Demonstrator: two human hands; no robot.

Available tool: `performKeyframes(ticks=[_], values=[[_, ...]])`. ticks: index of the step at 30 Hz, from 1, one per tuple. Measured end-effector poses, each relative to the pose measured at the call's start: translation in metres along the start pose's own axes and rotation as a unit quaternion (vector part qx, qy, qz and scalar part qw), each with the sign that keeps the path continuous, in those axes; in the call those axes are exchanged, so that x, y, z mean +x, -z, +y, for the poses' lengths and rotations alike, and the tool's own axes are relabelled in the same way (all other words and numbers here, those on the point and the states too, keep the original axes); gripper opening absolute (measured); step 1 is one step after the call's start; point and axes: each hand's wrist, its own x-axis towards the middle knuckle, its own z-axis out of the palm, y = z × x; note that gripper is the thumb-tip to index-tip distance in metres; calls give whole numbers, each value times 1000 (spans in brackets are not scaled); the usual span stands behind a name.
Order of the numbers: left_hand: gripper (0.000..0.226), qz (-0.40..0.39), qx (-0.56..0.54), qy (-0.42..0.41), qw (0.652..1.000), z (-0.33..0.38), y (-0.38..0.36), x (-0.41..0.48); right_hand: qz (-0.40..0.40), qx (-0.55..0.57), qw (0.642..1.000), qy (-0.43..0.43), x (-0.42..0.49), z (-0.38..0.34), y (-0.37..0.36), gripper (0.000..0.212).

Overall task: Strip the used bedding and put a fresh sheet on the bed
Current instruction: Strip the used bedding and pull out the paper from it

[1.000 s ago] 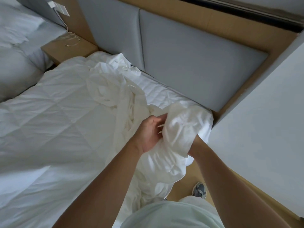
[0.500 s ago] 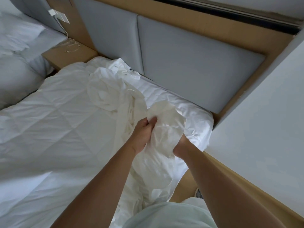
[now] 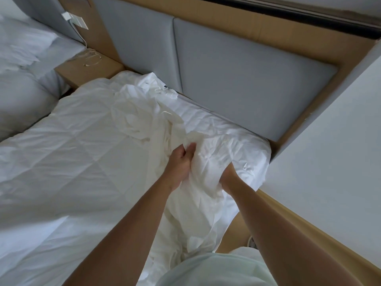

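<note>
Sheet (image 3: 208, 162) bunched at the bed's (image 3: 61, 162) headboard corner, clenched by left hand (image 3: 181, 159) and right hand (image 3: 227, 175); a tug could snag it where it seems tucked beside the wall.

I see a crumpled white cotton-like sheet (image 3: 208, 162), matt and creased, over a quilted white mattress pad (image 3: 82, 151). Behind it the padded grey headboard panel (image 3: 247, 83) looks smooth, framed in matt tan wood (image 3: 206, 9).
</note>
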Motion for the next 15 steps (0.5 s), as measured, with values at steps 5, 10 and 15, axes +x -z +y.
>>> performKeyframes(ticks=[5,10,15], values=[[31,57,130,-47,989,-6,-22,9,-102,-110,984,-95,0,-15,17,30],[53,185,116,-76,973,-5,-39,7,-97,-38,991,-84,4,-10,15,24],[69,190,130,-36,973,-20,-24,5,-100,91,990,-42,6,1,29,30]])
